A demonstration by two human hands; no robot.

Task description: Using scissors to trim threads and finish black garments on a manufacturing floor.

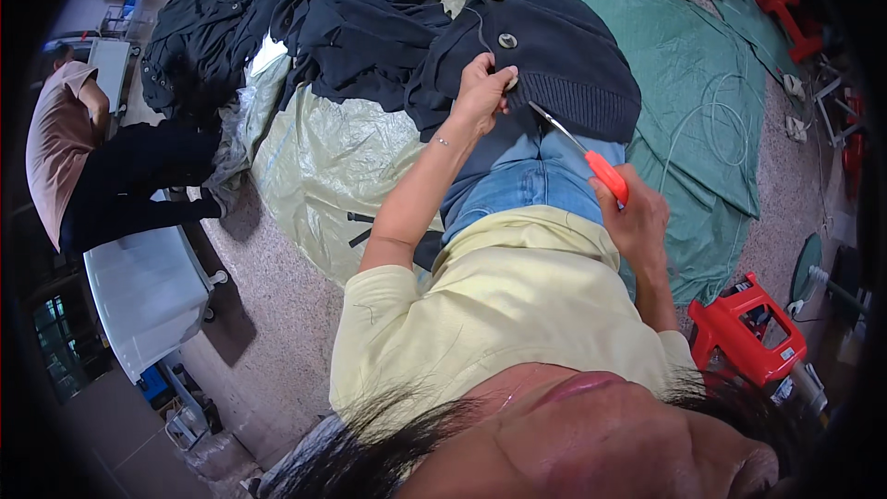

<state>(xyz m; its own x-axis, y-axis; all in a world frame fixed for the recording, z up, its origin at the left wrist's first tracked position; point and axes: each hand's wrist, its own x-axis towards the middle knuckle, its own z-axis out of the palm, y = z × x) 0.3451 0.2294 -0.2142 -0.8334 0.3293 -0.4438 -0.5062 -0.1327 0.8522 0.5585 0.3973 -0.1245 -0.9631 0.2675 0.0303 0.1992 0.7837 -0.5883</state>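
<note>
A black knitted cardigan (568, 46) with a ribbed hem lies across my lap, over blue jeans. Large round buttons (507, 40) run along its edge. My left hand (482, 97) is closed in a pinch on that edge near the hem, beside another button. In my right hand (637, 217) is a pair of scissors (606, 176) with red-orange handles. Their narrow metal blades point up and left, the tips close to the cardigan's hem and just right of my left hand. Whether the tips touch the cloth, I cannot tell.
Dark garments (356, 23) are heaped ahead and left on a pale plastic sheet (323, 176). A green tarp (684, 111) with a loose cord spreads to the right. A red plastic stool (748, 328) stands lower right. At left, a person (69, 143) bends by a white cart (152, 286).
</note>
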